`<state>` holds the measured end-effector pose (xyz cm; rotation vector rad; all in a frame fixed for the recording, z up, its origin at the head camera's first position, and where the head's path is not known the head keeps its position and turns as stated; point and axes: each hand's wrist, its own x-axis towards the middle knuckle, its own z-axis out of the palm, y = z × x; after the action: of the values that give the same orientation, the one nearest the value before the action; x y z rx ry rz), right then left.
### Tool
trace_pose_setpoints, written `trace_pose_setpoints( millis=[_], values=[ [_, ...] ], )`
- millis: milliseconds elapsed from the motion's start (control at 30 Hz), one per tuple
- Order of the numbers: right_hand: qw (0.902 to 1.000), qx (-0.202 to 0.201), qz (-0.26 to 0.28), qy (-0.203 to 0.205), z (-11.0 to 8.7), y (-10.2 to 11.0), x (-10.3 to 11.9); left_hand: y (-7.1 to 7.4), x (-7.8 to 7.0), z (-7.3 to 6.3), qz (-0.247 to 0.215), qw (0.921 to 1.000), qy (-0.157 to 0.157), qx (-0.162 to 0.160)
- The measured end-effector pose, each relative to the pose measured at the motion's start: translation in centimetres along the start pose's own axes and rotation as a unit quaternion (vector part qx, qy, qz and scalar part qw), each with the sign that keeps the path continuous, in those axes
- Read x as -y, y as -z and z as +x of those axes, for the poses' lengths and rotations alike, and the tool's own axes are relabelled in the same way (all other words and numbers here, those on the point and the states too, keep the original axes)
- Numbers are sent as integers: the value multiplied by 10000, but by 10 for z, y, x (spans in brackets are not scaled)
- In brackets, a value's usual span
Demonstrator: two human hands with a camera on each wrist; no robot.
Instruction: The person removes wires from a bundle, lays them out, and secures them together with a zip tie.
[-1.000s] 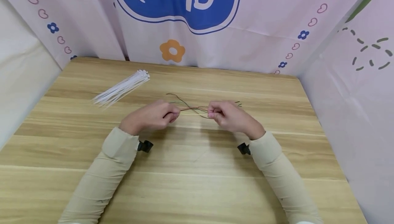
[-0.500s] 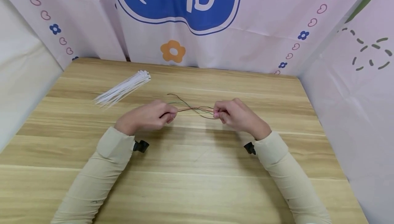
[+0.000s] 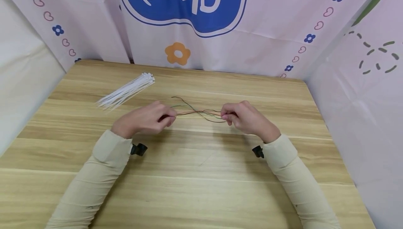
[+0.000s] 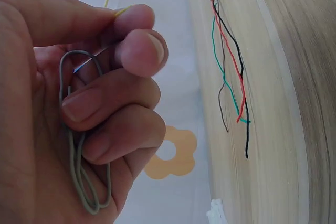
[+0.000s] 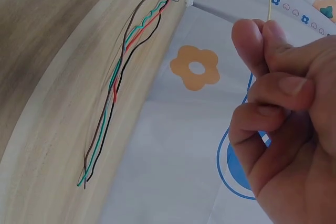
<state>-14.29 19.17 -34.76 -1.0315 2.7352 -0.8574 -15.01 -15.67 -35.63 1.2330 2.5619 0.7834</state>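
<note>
A thin yellow wire [image 3: 198, 117] stretches straight between both hands in the head view. My left hand [image 3: 145, 119] pinches one end between thumb and index finger. Its other fingers curl round a folded grey wire [image 4: 72, 156], seen in the left wrist view. With thumb and index fingertip, my right hand [image 3: 247, 121] pinches the yellow wire's other end. Beyond the yellow wire, several loose wires lie crossed on the table: a black wire [image 4: 240, 59], a red wire [image 4: 243, 92], a green wire [image 4: 213, 40] and a brown wire [image 4: 219, 100].
A bundle of white cable ties [image 3: 127, 90] lies at the back left of the wooden table [image 3: 201, 187]. Printed cloth [image 3: 270, 47] hangs behind the table, and pale sheets stand at both sides.
Both hands have moved apart, left hand leftward and right hand rightward. A longer stretch of yellow wire shows between them. The loose wires and cable ties stay in place.
</note>
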Motion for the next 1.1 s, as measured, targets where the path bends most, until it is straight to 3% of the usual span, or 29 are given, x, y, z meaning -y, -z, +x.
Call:
trace_pose_setpoints(
  millis=[400, 600, 867, 1100],
  values=[
    [9992, -80, -284, 264, -4, 6, -4, 3, 1, -4, 26, 10000, -36, -16],
    [9993, 171, -91, 327, -9, 9, -7, 4, 5, -5, 178, 9998, -82, -16],
    [9974, 494, 270, 450, -14, 12, -14, 4, 11, -2, 658, 9964, -505, -187],
    [9966, 594, 422, 380, -16, 13, -17, 3, 9, 1, 1142, 9933, -92, -151]
  ],
)
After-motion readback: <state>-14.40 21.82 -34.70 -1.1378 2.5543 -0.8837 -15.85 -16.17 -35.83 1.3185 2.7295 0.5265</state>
